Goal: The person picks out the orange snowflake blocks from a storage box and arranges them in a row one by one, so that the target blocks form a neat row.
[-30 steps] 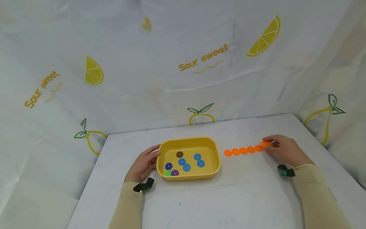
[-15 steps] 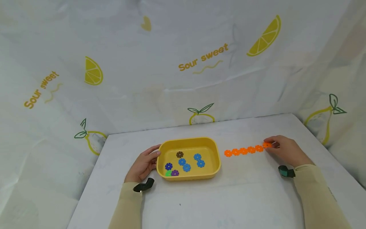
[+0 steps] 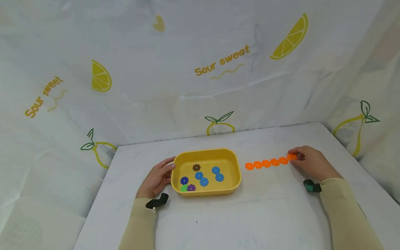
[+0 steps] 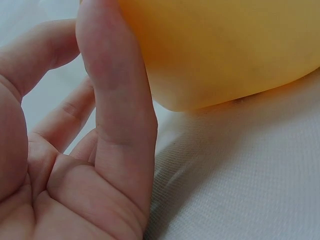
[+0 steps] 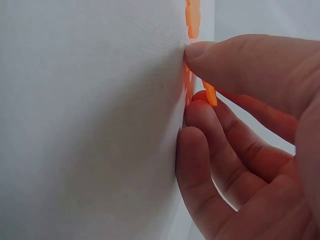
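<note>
My left hand (image 3: 157, 177) grips the left end of a yellow plastic tray (image 3: 207, 192), its thumb at the rim. In the left wrist view, the thumb crosses in front of the tray's wall (image 4: 220, 60) and other fingers curve behind. At the right, my right hand (image 3: 312, 162) pinches an orange notched snowflake disc (image 3: 291, 157) between thumb and fingers. This disc sits at the right end of a row of several orange snowflake discs (image 3: 266, 163) on the white table. The right wrist view shows an orange disc edge-on (image 5: 210, 94) between thumb and fingers, with fingertips right at the tabletop.
Inside the tray lie several blue discs (image 3: 204, 182), plus a brown disc (image 3: 196, 167), a dark blue disc (image 3: 184, 180), a green disc (image 3: 184, 188) and a purple disc (image 3: 191, 188). A lemon-printed white cloth (image 3: 150, 104) hangs behind the white table (image 3: 243, 222).
The orange disc in my right hand has moved slightly right and settled lower at the row's end. My left hand and the tray have stayed in place.
</note>
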`<state>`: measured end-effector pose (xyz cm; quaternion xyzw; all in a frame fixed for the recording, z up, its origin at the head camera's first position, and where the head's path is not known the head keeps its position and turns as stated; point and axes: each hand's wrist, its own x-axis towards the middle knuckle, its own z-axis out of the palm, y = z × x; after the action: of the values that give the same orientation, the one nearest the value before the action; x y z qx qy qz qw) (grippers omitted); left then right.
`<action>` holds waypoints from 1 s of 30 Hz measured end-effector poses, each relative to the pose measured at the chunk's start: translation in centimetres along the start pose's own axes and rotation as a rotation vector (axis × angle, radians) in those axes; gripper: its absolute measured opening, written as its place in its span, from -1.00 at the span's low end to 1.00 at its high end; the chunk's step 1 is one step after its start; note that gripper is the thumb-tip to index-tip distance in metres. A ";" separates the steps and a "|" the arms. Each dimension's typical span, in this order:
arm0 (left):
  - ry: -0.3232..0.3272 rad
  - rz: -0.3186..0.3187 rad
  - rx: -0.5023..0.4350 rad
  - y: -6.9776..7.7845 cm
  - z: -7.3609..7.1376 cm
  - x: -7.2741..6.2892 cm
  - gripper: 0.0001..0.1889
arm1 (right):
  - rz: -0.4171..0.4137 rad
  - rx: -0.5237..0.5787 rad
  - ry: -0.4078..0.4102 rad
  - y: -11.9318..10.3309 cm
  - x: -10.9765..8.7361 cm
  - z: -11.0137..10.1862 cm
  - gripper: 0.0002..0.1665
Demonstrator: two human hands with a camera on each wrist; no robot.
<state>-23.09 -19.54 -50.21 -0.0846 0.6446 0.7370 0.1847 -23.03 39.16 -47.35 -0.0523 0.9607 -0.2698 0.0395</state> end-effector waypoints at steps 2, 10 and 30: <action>-0.001 0.002 0.005 0.0 0.0 0.0 -0.43 | 0.002 -0.003 0.000 0.0 0.0 0.1 -0.52; -0.014 0.008 0.001 0.0 0.0 0.0 -0.39 | 0.012 -0.017 -0.009 -0.2 0.2 0.0 -0.52; -0.025 -0.011 -0.006 0.2 -0.1 -0.1 -0.38 | 0.015 -0.017 -0.023 -0.1 0.1 -0.1 -0.52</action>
<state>-23.11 -19.64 -50.00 -0.0794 0.6397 0.7389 0.1963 -23.18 39.14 -47.23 -0.0486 0.9628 -0.2607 0.0523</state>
